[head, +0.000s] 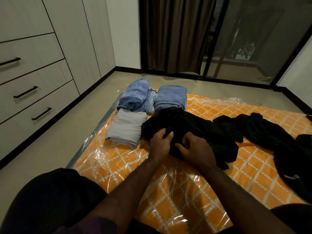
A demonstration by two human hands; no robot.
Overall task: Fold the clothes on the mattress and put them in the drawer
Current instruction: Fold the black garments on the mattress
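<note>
Right now both forearms reach fwd over the mattress, hands close together. Left hand has fingers curled, thumb pinching the near edge of a crumpled black garment; right hand w/ fingers curled into the same cloth just beside it. Fabric is so dark its folds and shape are hard to read, prob. a shirt. More black clothes sprawl to the right, partly cut off by the frame. Folded grey cloth lies just left of the garment; two folded jeans sit at the mattress's far edge. Closed drawers stand left across bare floor.
</note>
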